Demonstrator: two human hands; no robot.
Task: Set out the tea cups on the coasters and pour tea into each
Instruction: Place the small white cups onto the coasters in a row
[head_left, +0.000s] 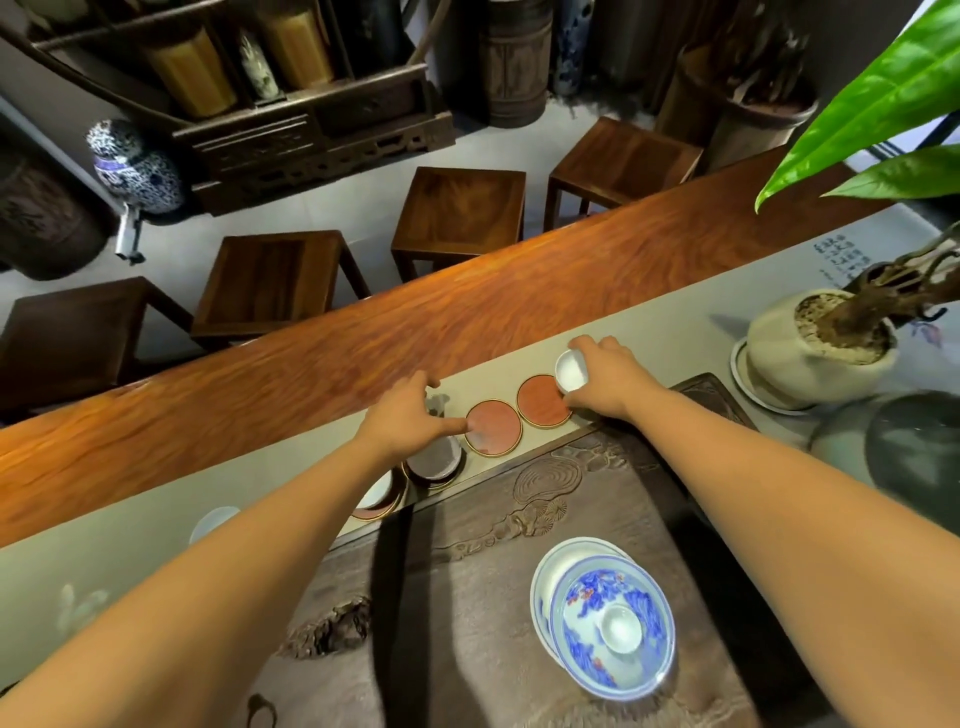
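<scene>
Head view: the right hand (602, 379) grips a small white tea cup (570, 370) by its rim and wall, at the two o'clock edge of a bare red coaster (544, 401). The left hand (410, 410), fingers loosely spread and holding nothing, touches a second bare coaster (492, 427) at its nine o'clock side. Thin porcelain looks light, slick and chip-prone; a rim pinch suits it. Open tabletop (363, 343) lies toward twelve o'clock; the carved tea tray (519, 499) edge crowds six o'clock.
</scene>
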